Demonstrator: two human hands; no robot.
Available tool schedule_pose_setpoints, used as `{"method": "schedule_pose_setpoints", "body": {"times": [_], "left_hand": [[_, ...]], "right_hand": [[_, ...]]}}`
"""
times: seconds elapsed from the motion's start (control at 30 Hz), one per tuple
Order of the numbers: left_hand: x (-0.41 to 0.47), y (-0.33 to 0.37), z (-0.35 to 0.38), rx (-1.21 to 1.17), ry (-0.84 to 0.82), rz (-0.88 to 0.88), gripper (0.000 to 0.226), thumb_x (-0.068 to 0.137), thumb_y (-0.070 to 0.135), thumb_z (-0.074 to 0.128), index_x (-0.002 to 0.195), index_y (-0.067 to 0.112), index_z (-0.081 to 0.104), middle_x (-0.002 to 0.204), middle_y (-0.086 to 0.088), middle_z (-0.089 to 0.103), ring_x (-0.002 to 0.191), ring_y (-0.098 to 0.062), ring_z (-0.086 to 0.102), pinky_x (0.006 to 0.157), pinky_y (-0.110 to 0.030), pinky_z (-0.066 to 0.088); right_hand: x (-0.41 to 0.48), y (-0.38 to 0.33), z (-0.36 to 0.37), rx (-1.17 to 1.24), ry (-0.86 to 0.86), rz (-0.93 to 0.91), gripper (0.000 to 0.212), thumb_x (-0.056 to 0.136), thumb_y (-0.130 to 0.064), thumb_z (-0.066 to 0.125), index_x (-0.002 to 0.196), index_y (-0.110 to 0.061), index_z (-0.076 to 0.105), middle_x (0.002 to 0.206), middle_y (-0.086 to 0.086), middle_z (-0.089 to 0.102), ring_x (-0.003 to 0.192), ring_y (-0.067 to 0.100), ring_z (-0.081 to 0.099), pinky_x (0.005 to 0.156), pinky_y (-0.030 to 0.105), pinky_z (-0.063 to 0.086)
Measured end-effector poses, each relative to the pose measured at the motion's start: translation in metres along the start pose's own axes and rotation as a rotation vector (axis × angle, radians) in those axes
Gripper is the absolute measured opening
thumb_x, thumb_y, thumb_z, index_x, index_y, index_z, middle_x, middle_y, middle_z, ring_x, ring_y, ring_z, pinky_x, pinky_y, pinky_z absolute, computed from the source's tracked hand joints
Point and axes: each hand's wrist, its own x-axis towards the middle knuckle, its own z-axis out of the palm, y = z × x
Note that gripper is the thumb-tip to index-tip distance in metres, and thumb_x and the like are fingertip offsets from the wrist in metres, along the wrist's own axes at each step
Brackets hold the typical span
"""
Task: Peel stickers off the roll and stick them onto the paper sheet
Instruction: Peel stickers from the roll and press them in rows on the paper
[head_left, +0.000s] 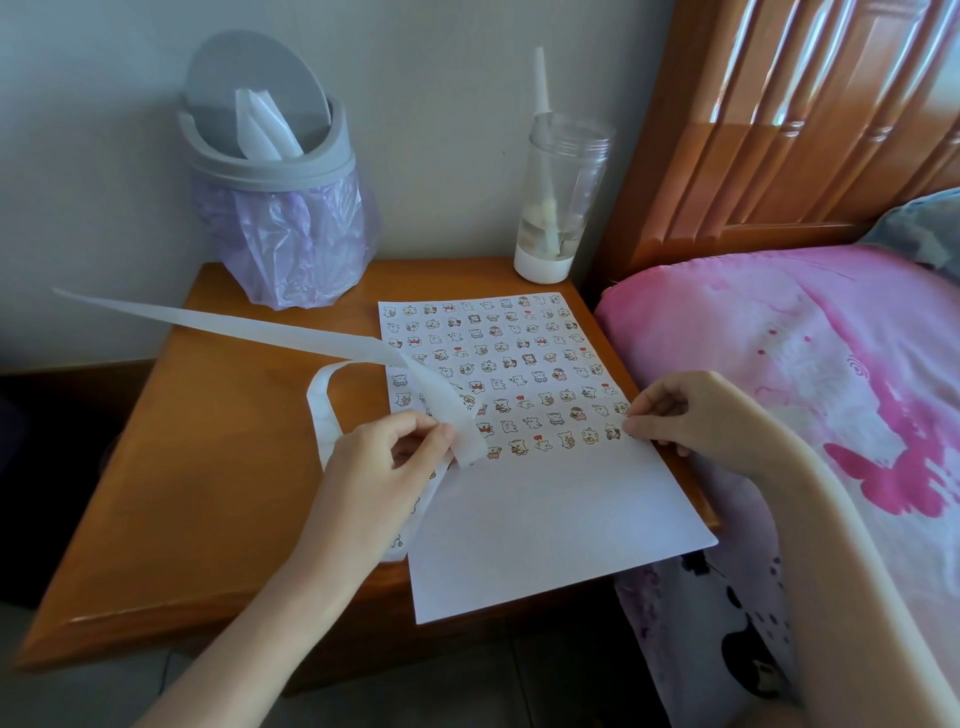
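paper sheet (550, 519) is laid flat on the right half of the wooden bedside table (197, 467). its near end overhangs the table's front edge, and its right edge is lined up close to the table's right edge, just beside the pink bed cover (779, 353). the far two thirds of the sheet is filled with rows of small cartoon stickers (498, 364); the near third is blank white. sticker strip (447, 400) is pinched between the thumb and curled fingers of the left hand (379, 467) at the sheet's left edge, level with the last sticker rows. from the pinch a long bare white tail is held up in the air and pointed left, past the table's left edge. a loop of the same strip is seen on the wood left of the sheet, and a printed piece is run under the left hand. right hand (675, 410) is set at the sheet's right edge with fingers curled and thumb and index tips together at the end of the last rows; whether a sticker is pinched there cannot be told. grey swing-lid bin (270, 156) with purple liner is placed at the table's back left, and clear bottle (563, 197) with a straw at the back right corner, both apart from the sheet. bare wood is left showing to the left of the sheet and hand.
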Motion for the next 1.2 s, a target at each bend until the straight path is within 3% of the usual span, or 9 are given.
{"method": "schedule_pose_setpoints", "body": {"times": [0.23,0.4,0.53,0.7,0.8,0.9,1.0,1.2], "left_hand": [[0.001,-0.001,0.000,0.016,0.000,0.002,0.013,0.088,0.031,0.058,0.092,0.024,0.068,0.086,0.014,0.069,0.084,0.007,0.060,0.063,-0.002,0.043],[0.001,-0.002,0.000,0.022,0.002,-0.005,0.017,0.088,0.032,0.058,0.094,0.021,0.069,0.088,0.012,0.070,0.082,0.003,0.062,0.062,-0.001,0.042],[0.002,-0.002,0.000,0.034,0.000,-0.001,0.017,0.089,0.032,0.058,0.094,0.020,0.070,0.088,0.012,0.070,0.082,0.002,0.062,0.062,-0.001,0.042],[0.002,-0.002,0.000,0.035,0.005,0.001,0.018,0.088,0.032,0.058,0.095,0.020,0.069,0.089,0.011,0.070,0.083,0.000,0.063,0.062,-0.001,0.042],[0.002,-0.002,0.000,0.038,0.009,0.009,0.020,0.088,0.032,0.057,0.095,0.019,0.070,0.089,0.009,0.070,0.082,-0.003,0.064,0.062,-0.001,0.042],[0.002,-0.002,0.000,0.040,0.008,0.007,0.020,0.088,0.032,0.057,0.096,0.019,0.070,0.089,0.010,0.070,0.083,-0.002,0.064,0.062,-0.001,0.042],[0.002,-0.003,0.000,0.042,0.007,0.003,0.020,0.088,0.032,0.057,0.096,0.019,0.069,0.090,0.010,0.070,0.084,-0.002,0.063,0.062,0.000,0.042],[0.002,-0.002,0.000,0.025,0.005,0.005,0.015,0.088,0.032,0.057,0.092,0.023,0.068,0.085,0.013,0.069,0.084,0.008,0.059,0.063,-0.001,0.043]], "right_hand": [[0.000,0.003,0.001,-0.045,0.024,-0.041,0.010,0.080,-0.019,0.073,0.079,-0.022,0.064,0.074,0.003,0.061,0.064,0.012,0.052,0.055,0.020,0.040],[0.002,0.005,0.001,-0.013,0.048,-0.011,0.019,0.081,-0.015,0.073,0.092,-0.016,0.057,0.072,0.003,0.059,0.056,0.014,0.054,0.048,0.022,0.046],[0.004,0.009,0.003,-0.051,0.080,0.010,0.013,0.086,-0.012,0.066,0.093,-0.017,0.056,0.077,0.005,0.061,0.059,0.019,0.059,0.057,0.032,0.053],[0.006,0.011,0.003,-0.045,0.116,0.031,0.001,0.093,-0.012,0.056,0.094,-0.012,0.055,0.068,0.005,0.060,0.048,0.016,0.057,0.052,0.026,0.048],[0.007,0.009,0.003,0.023,0.121,0.059,0.018,0.094,-0.029,0.055,0.093,-0.011,0.056,0.063,0.006,0.062,0.045,0.017,0.056,0.052,0.027,0.048],[0.007,0.004,0.007,-0.031,0.073,0.077,0.030,0.081,-0.041,0.068,0.091,-0.016,0.055,0.072,0.005,0.062,0.053,0.015,0.053,0.044,0.021,0.042],[0.008,0.005,0.009,-0.053,0.070,0.082,0.031,0.078,-0.034,0.074,0.094,-0.016,0.055,0.077,0.005,0.061,0.057,0.015,0.053,0.043,0.021,0.040],[0.007,0.009,0.008,-0.057,0.131,0.046,0.012,0.090,-0.022,0.061,0.095,-0.011,0.057,0.068,0.005,0.062,0.050,0.016,0.054,0.050,0.025,0.047]]}}
